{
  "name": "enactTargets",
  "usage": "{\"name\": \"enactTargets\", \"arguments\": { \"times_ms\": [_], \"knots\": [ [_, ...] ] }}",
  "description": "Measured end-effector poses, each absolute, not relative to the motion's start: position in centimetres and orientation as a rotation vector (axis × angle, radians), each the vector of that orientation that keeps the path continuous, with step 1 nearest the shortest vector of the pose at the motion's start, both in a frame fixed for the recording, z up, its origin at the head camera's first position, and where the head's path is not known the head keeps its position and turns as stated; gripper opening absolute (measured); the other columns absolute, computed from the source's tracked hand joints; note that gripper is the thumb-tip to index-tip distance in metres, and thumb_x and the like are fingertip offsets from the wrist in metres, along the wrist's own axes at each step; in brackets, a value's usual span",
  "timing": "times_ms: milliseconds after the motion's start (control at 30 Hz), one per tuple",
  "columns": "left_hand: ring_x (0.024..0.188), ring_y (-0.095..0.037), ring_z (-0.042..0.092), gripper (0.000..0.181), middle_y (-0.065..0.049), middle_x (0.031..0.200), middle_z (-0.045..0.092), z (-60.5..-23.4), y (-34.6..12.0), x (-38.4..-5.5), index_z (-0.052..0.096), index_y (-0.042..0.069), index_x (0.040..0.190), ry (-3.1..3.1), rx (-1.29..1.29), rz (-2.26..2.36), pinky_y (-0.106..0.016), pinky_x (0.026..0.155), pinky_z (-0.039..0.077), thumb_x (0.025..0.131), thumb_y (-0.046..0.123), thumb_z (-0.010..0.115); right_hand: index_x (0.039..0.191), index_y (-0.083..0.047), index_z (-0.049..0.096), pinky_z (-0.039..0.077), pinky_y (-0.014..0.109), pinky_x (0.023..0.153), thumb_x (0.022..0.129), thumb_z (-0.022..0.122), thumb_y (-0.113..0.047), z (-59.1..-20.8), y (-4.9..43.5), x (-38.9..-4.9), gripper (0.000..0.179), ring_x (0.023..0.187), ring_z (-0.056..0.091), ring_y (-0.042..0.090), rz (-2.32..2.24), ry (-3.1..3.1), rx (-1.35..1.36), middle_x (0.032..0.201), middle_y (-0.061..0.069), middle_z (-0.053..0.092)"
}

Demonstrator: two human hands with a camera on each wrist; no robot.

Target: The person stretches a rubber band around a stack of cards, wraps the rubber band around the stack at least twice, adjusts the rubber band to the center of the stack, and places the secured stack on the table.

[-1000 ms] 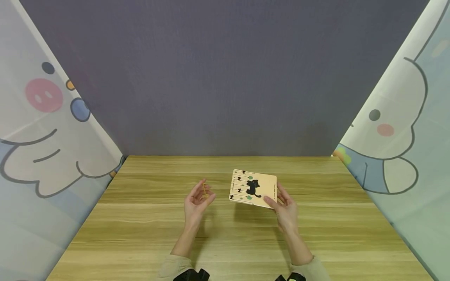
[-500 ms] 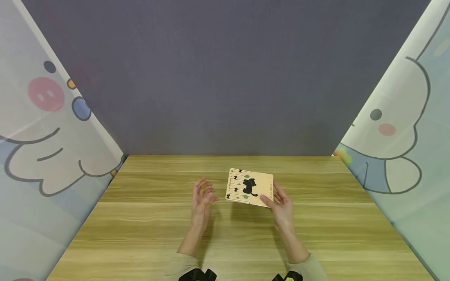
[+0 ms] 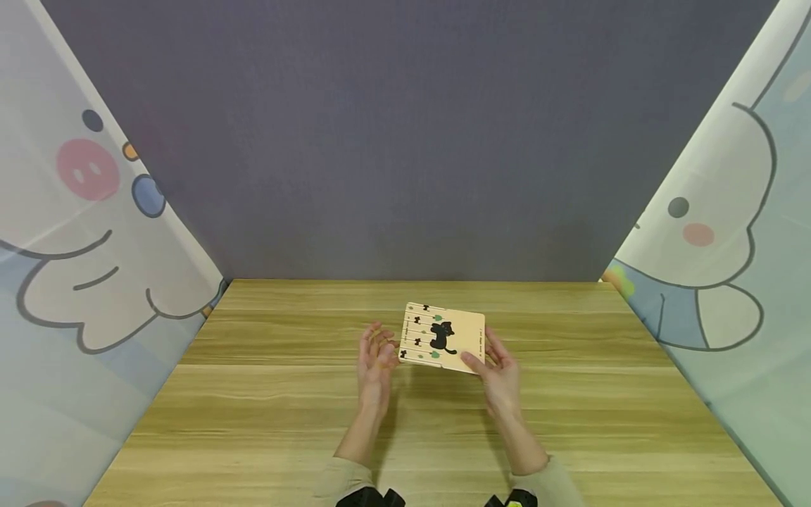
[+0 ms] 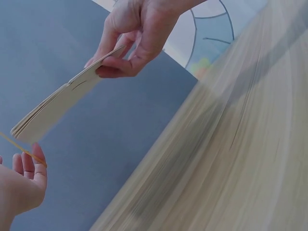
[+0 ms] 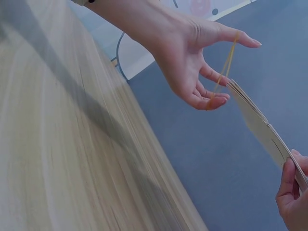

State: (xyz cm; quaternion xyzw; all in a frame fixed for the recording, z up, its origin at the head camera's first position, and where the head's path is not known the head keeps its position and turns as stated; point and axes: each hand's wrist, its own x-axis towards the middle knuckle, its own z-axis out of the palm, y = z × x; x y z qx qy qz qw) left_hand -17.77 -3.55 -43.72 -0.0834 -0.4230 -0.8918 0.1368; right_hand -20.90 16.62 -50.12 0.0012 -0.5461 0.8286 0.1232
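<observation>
A person's right grip [image 3: 503,384] is closed, thumb on top and fingers beneath, on the near right corner of a cat-printed card stack [image 3: 442,338] raised over the tabletop [image 3: 253,422], midway between its left and right edges; the pinch likely keeps the layers together and the left end free. The left grip [image 3: 375,366], spread wide, carries only a yellow band [image 4: 21,148], apparently stretched to hold its loop apart beside that end. Contact there is unclear.
</observation>
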Motion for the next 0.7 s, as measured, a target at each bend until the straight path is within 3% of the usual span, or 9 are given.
{"name": "enactTargets", "arguments": {
  "times_ms": [300,500,700],
  "knots": [
    [0.096,-0.018,0.042,0.049,-0.021,0.111,0.038,-44.2,-3.1,-17.8,0.032,-0.001,0.124,-1.235,-0.225,-2.59,-0.018,0.064,0.037,0.079,0.0,0.05,0.13,-0.017,0.045,0.049,0.036,0.075,0.064,0.076,0.001,-51.6,16.1,-21.7,0.074,0.091,0.058,0.031,2.443,-1.582,-0.064,0.114,0.021,0.046],
    [0.099,-0.019,0.042,0.049,-0.018,0.112,0.037,-44.3,-2.8,-17.8,0.033,0.0,0.124,-1.229,-0.215,-2.609,-0.025,0.074,0.042,0.079,0.003,0.052,0.13,-0.018,0.045,0.05,0.033,0.073,0.064,0.077,-0.005,-51.7,15.7,-21.4,0.074,0.084,0.058,0.024,2.396,-1.665,-0.069,0.11,0.019,0.045],
    [0.105,-0.021,0.037,0.047,-0.01,0.112,0.04,-44.1,-2.8,-17.9,0.038,0.004,0.122,-1.296,-0.164,-2.585,-0.036,0.083,0.03,0.078,0.008,0.055,0.134,-0.011,0.039,0.05,0.031,0.074,0.07,0.073,-0.002,-49.9,15.4,-20.2,0.073,0.088,0.06,0.024,2.403,-1.699,0.084,0.111,0.019,0.051]
  ]
}}
